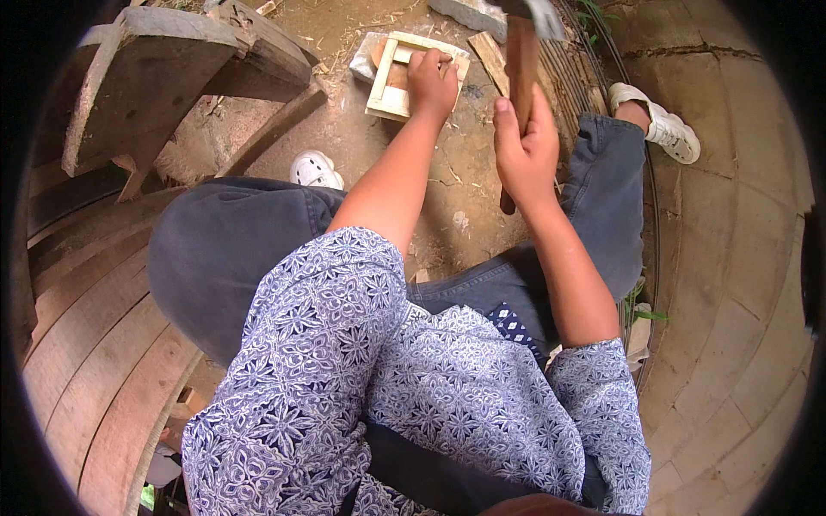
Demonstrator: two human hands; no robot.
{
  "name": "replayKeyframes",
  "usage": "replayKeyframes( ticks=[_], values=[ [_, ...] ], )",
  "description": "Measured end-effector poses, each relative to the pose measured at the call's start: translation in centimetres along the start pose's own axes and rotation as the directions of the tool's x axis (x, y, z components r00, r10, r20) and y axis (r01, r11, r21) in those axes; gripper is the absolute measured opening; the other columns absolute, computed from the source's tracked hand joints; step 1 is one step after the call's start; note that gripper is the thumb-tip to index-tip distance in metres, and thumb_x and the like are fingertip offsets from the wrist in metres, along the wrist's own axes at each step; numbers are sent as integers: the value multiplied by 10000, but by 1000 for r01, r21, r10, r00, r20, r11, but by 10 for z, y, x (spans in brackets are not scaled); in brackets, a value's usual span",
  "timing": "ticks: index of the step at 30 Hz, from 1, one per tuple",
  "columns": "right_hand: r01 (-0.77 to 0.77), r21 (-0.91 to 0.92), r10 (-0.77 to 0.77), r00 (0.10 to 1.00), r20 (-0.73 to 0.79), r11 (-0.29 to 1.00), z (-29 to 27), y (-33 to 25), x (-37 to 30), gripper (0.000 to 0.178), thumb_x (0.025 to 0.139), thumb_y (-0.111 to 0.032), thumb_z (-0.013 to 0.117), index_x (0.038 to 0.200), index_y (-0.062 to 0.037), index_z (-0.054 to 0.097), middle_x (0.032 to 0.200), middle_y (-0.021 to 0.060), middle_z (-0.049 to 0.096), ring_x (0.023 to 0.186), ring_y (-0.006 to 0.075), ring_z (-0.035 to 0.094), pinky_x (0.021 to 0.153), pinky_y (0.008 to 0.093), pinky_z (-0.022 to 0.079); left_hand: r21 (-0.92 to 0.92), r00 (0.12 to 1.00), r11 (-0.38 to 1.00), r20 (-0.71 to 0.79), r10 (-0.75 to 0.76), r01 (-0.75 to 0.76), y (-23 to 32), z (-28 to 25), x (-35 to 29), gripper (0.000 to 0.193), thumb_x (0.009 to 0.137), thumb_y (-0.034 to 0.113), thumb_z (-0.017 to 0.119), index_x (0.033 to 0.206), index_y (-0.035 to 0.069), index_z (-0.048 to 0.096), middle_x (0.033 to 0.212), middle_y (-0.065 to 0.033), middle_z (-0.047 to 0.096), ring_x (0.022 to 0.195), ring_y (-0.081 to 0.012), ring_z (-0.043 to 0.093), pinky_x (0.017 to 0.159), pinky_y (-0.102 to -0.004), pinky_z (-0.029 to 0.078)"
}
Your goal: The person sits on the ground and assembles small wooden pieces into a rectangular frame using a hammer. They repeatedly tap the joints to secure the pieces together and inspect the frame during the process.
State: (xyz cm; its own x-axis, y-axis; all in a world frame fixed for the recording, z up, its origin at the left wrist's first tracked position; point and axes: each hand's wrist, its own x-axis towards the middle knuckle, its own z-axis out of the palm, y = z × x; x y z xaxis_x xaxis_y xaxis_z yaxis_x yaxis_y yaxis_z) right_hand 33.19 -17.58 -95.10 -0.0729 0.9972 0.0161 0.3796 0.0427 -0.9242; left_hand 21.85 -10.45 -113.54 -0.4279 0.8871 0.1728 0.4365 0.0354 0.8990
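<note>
A small pale wooden frame (pixel 376 101), boxy with a crosspiece inside, lies on the ground ahead of me. My left hand (pixel 433 83) rests on its right side, fingers pinched together at the rim. What they pinch, perhaps something thin and dark, is too small to make out. In my right hand (pixel 527 155) is a hammer (pixel 521 64), gripped by its brown wooden handle. The hammer is raised to the right of the frame, its metal head blurred and partly cut off at the top edge.
Under the frame's far left corner sits a grey stone block (pixel 366 56). A loose wood strip (pixel 489 62) lies beside the frame. Curved wooden boards (pixel 163 86) and a slatted wooden piece (pixel 95 378) stand at left. Paving (pixel 714 215) spreads at right; my white shoes (pixel 316 169) flank the work.
</note>
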Motion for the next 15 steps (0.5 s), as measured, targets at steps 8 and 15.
replayKeyframes(
  ticks=[8, 15],
  values=[
    [-105, -98, 114, 990, 86, 990, 18, 45, -14, 373, 1013, -185, 592, 1344, -17, 554, 874, -6, 565, 748, 65, 499, 675, 244, 432, -36, 999, 998, 8, -45, 45, -2, -1, -2, 189, 797, 79, 761, 946, 62, 646, 999, -160, 603, 990, -371, 600, 877, -438, 489],
    [36, -258, -7, 994, 111, 965, 16, 63, 10, 359, 993, -148, 580, 1313, 13, 554, 944, 122, 669, 882, 149, 630, 783, 310, 497, -32, 1000, 999, 15, 2, -2, 12, 3, 22, 215, 792, 92, 776, 951, 62, 633, 971, -137, 617, 961, -348, 611, 862, -422, 504]
  ],
)
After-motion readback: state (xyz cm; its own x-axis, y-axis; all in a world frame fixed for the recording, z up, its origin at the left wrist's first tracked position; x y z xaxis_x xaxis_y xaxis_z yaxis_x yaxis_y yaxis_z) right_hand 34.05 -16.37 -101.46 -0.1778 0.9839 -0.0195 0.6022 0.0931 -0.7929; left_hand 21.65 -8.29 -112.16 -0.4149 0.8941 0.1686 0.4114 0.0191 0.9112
